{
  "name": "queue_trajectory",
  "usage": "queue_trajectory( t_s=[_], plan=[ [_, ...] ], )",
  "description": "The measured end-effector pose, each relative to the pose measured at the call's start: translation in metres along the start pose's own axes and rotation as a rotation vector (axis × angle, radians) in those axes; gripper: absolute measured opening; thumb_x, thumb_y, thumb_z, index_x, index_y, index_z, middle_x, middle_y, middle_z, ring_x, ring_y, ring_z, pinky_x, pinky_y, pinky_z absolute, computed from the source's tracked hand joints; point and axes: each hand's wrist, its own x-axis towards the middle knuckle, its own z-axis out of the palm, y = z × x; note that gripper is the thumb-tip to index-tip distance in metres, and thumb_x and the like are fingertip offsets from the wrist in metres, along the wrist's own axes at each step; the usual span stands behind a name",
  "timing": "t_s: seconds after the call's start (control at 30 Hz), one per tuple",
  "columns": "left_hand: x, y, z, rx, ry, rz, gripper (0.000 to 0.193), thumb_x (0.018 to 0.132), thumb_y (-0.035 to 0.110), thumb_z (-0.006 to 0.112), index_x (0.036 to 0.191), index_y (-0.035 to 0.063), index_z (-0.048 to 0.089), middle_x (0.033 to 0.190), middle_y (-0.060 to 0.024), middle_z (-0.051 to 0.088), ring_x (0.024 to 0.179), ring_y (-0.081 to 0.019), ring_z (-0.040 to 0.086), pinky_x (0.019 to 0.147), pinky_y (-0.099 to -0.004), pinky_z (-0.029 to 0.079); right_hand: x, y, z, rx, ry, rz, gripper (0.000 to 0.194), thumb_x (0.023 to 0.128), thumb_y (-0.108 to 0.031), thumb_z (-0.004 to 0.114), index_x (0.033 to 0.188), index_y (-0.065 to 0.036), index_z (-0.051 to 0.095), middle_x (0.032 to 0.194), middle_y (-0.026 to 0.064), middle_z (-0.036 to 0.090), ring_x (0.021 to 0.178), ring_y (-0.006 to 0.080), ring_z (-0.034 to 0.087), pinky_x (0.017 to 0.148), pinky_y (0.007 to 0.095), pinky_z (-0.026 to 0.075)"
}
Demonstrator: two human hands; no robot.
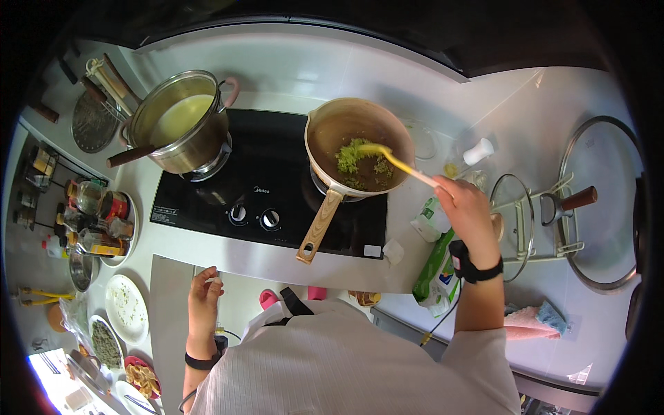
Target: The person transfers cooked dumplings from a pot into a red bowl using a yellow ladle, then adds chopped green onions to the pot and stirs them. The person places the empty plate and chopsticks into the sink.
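My right hand (461, 205) grips the pale handle of a yellow spatula (386, 151), whose head rests in chopped green vegetable (348, 155) inside a beige saucepan (332, 122). The saucepan sits on the right burner of a black Midea gas hob (264, 161), its wood-look handle (320, 228) pointing towards me. Darker bits are scattered over the pan's bottom. Nothing shows in my left hand (205, 293), which hovers by the counter's front edge with loosely bent fingers. On the left burner stands a steel pot (194, 148) of pale yellowish liquid, with a dark handle lying over its rim.
Spice jars (96, 218) crowd a tray at left, above a nearly bare white plate (124, 311) and a dish of dark green food (106, 345). Right of the hob lie a green wipes packet (433, 270), a glass lid (511, 228) on a rack and a pink cloth (531, 321).
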Motion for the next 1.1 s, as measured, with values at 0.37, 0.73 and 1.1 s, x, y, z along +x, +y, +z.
queue_trajectory(
  t_s=[0.37, 0.73, 1.1],
  plan=[
    [-0.006, 0.010, 0.001, 0.053, 0.031, -0.001, 0.033, 0.092, 0.011, 0.059, 0.122, -0.0041, 0.054, 0.113, -0.0092, 0.058, 0.090, -0.0142, 0.057, 0.079, -0.0265, 0.050, 0.002, -0.008, 0.002, 0.152, 0.064, 0.086, 0.021, 0.087, -0.019, 0.064, 0.107, -0.012, 0.069, 0.078, 0.0091, 0.064, 0.071, 0.0266, 0.061, 0.065, 0.0370, 0.049],
    [-0.001, 0.012, 0.004, 0.052, 0.003, 0.029, 0.034, 0.093, 0.012, 0.059, 0.122, -0.0044, 0.053, 0.113, -0.0094, 0.058, 0.091, -0.0138, 0.057, 0.080, -0.0266, 0.049, -0.057, 0.025, 0.039, 1.139, -0.303, 0.712, 0.018, 0.094, -0.015, 0.055, 0.106, -0.002, 0.059, 0.075, 0.0006, 0.058, 0.063, 0.0072, 0.050, 0.056, 0.0218, 0.040],
    [-0.004, 0.011, 0.004, 0.045, -0.003, 0.005, 0.035, 0.093, 0.013, 0.060, 0.123, -0.0026, 0.053, 0.114, -0.0083, 0.057, 0.090, -0.0134, 0.056, 0.080, -0.0264, 0.048, -0.033, 0.012, 0.005, 0.443, -0.152, 0.448, 0.037, 0.093, -0.025, 0.060, 0.127, -0.012, 0.056, 0.079, 0.0109, 0.063, 0.066, 0.0182, 0.055, 0.065, 0.0308, 0.047]
  ],
)
